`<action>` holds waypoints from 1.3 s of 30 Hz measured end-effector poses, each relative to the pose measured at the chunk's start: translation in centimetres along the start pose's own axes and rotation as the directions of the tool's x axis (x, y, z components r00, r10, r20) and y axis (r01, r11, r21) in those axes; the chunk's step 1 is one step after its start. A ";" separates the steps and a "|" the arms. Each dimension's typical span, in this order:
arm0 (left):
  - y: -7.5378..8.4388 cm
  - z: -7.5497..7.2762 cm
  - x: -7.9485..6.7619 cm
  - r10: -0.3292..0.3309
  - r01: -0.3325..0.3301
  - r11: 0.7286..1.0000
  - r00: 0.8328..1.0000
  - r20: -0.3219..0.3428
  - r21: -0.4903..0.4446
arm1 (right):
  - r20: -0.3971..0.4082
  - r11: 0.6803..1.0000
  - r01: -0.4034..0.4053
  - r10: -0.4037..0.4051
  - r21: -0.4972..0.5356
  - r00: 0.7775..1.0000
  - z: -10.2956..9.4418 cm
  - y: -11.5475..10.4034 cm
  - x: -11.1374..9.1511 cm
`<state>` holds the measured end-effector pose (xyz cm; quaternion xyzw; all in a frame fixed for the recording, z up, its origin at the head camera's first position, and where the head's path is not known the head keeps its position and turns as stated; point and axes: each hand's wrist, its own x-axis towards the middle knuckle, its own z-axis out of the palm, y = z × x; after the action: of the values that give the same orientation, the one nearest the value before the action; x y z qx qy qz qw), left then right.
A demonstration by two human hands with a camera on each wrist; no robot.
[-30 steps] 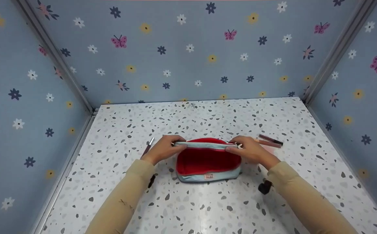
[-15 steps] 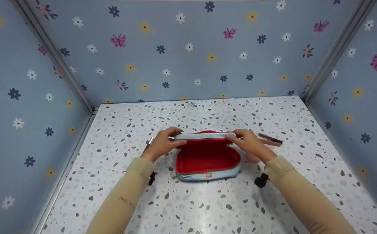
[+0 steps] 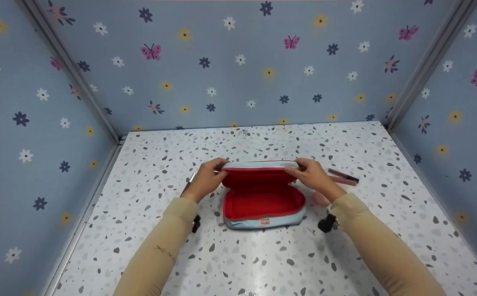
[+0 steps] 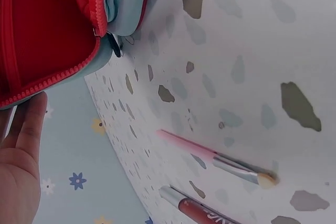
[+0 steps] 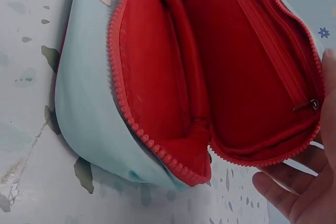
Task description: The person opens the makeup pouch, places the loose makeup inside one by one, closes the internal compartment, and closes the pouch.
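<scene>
While the left hand (image 3: 206,180) holds one end of a raised lid (image 3: 259,176) with its thumb in front and fingers behind, the right hand (image 3: 314,176) holds the other end the same way, so each grip is clamped on the lid's edge. The lid belongs to a soft zippered pouch (image 3: 242,224), pale blue outside and red within, whose body sits on the speckled counter (image 3: 255,263) between the two forearms. A small pinkish label (image 3: 264,222) is on the front wall of the pouch, and the lining shows bare red in the head view. From the right wrist, a zipped strip with a metal pull (image 5: 307,106) runs across the inside of the lid. Near the left hand, the left wrist view shows a brush (image 4: 223,164) with a pink handle and silver collar, lying just beside a reddish tube (image 4: 197,209) with a silvery end. Beyond the right hand lie a dark slender stick (image 3: 343,175) and a pinkish one (image 3: 342,181), close together; a pale pink thing (image 3: 320,198), partly hidden by the right forearm, is too indistinct to name. Beige sleeves (image 3: 152,246) cover both arms.
</scene>
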<state>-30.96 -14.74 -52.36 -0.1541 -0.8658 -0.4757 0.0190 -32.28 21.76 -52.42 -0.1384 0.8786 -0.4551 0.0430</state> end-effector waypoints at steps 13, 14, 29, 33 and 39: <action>-0.4 1.0 0.8 -0.091 0.089 0.995 0.995 -0.046 -0.050 | -0.040 1.000 -0.009 0.009 0.013 0.999 0.2 1.2 0.5; -0.4 1.1 0.8 -0.100 0.098 0.994 0.994 -0.043 -0.047 | -0.041 1.000 -0.014 0.014 0.017 0.999 0.2 1.3 0.7; -0.6 1.5 0.9 -0.158 0.156 0.987 0.985 -0.071 -0.039 | -0.004 0.986 -0.118 0.119 0.119 0.993 1.0 1.2 1.0; -0.7 1.9 0.9 -0.177 0.172 0.983 0.981 -0.079 -0.071 | -0.036 0.985 -0.120 0.126 0.127 0.991 1.4 1.3 1.2; -1.0 2.3 0.7 -0.203 0.199 0.978 0.977 -0.070 -0.059 | -0.043 0.972 -0.173 0.182 0.160 0.982 1.9 1.6 1.4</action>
<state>-31.70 -13.17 -54.29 -0.0480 -0.8629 -0.5031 -0.0008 -33.57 20.75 -54.70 -0.0422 0.8502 -0.5202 0.0688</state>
